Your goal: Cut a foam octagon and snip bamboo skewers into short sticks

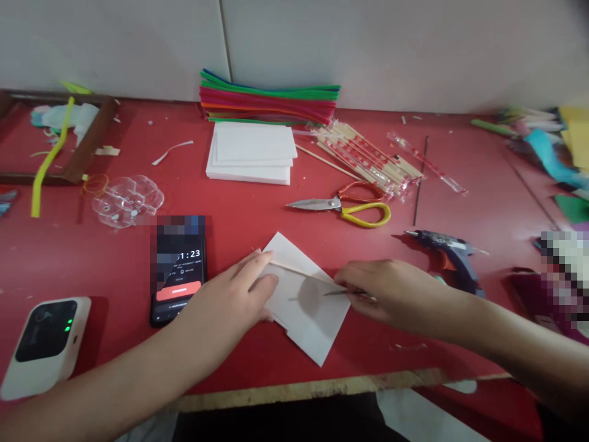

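Note:
A white board (304, 307), apparently several stacked sheets, lies askew on the red table before me. Across its upper part runs a thin wooden stick (299, 270). My left hand (243, 282) presses the stick's left end onto the board, index finger stretched along it and thumb bent beside it. At the board's right corner, my right hand (377, 291) is closed on a slim dark pointed tool (338, 293), whose tip points left over the board. The tool's exact kind is unclear because the fingers cover much of it. The stick's right end reaches the right fingers.
Scissors (343, 205) lie beyond the board, with a glue gun (444, 255) to the right. Farther back are white sheets (251, 153), wrapped chopsticks (363, 156) and colourful pipe cleaners (269, 101). A phone (179, 270) and white device (46, 347) sit left.

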Demonstrator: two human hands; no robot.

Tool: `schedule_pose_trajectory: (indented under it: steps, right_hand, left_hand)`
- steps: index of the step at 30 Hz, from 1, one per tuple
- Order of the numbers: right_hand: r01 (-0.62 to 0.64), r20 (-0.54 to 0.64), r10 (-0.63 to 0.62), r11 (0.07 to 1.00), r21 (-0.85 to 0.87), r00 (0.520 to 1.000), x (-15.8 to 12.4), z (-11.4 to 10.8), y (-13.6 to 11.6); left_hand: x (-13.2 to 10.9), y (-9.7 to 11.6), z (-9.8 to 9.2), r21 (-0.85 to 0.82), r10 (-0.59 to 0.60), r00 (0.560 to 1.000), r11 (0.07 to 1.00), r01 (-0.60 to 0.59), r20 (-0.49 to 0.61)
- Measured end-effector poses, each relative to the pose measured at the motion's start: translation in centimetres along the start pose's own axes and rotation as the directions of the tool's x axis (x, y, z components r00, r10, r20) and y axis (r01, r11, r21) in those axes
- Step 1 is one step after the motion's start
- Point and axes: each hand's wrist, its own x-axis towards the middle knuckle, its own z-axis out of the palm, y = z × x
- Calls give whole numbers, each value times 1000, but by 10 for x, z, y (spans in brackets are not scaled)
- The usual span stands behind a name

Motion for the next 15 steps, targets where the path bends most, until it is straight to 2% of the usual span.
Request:
schedule_pose_trajectory:
  steps: [3, 8, 11, 15]
  right_hand:
    - [-30, 48, 29, 1000, 5, 998, -5, -1, -9]
    - [-74, -23, 73, 997, -13, 997, 0, 4, -10]
    - [-70, -70, 67, 997, -44, 995, 3, 10, -6]
    - [-70, -139, 59, 995, -76, 989, 4, 16, -2]
  left_hand:
    - [1, -6, 0, -76, 24, 996, 997, -18, 83]
    - [2, -13, 2, -99, 84, 992, 992, -74, 99]
    - [2, -10, 0, -26, 95, 994, 995, -94, 47]
    - [3, 7, -6, 94, 141, 983, 987, -130, -114]
